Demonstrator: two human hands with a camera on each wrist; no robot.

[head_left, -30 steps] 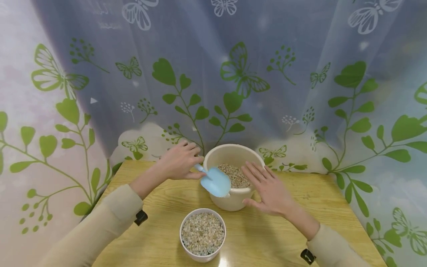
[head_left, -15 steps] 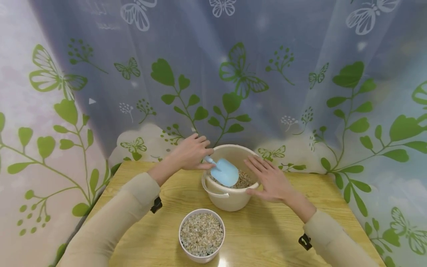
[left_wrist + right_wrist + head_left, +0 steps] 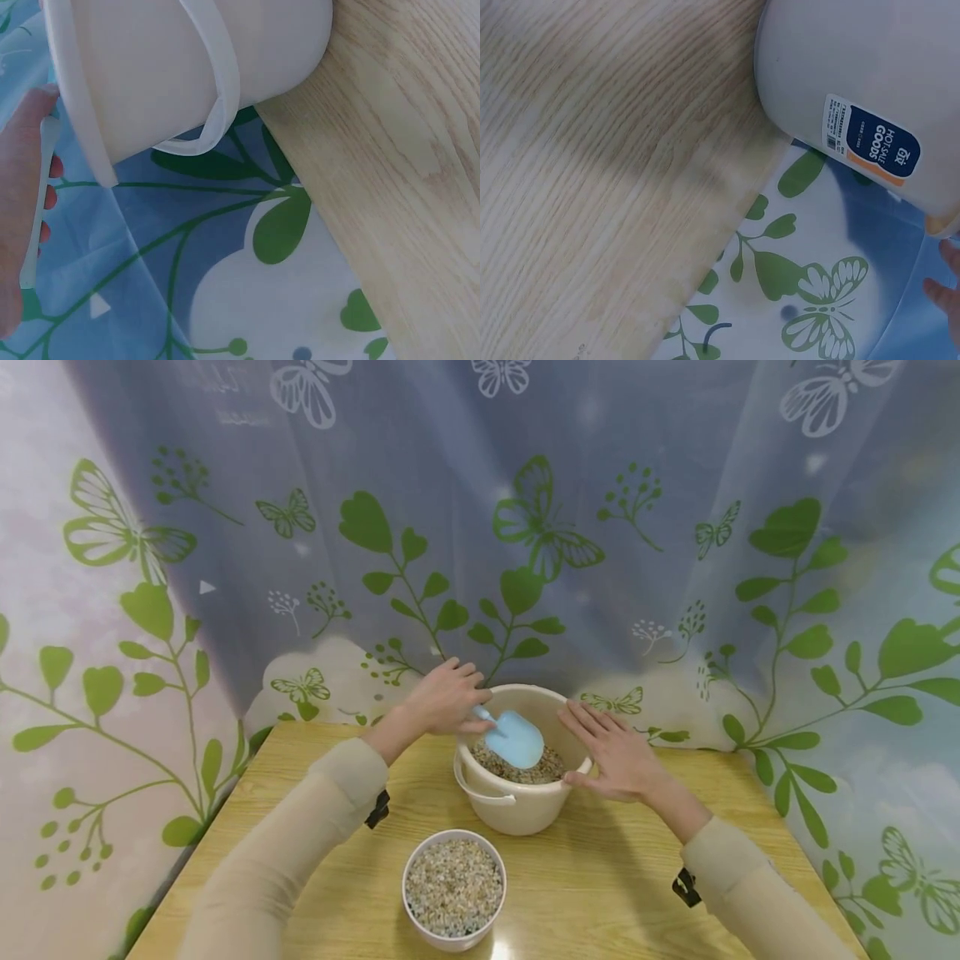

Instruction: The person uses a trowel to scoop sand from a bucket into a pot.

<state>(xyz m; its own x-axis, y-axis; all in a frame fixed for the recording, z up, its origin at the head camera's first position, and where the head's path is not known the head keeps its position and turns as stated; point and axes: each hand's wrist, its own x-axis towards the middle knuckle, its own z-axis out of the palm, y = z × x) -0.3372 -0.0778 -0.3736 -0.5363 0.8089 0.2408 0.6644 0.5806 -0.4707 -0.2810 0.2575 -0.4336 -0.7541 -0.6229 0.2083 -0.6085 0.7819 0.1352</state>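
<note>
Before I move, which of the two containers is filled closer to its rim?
The small white bowl in front: its granules nearly reach the rim. In the larger cream bucket, they lie well below.

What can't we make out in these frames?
Head: most of the handle of the blue scoop, covered by the left grip.
Head: floor of the cream bucket, under gravel.
Right wrist: most of the right grip, cut off by the right edge.
Right wrist: fine print on the label, too small.
</note>
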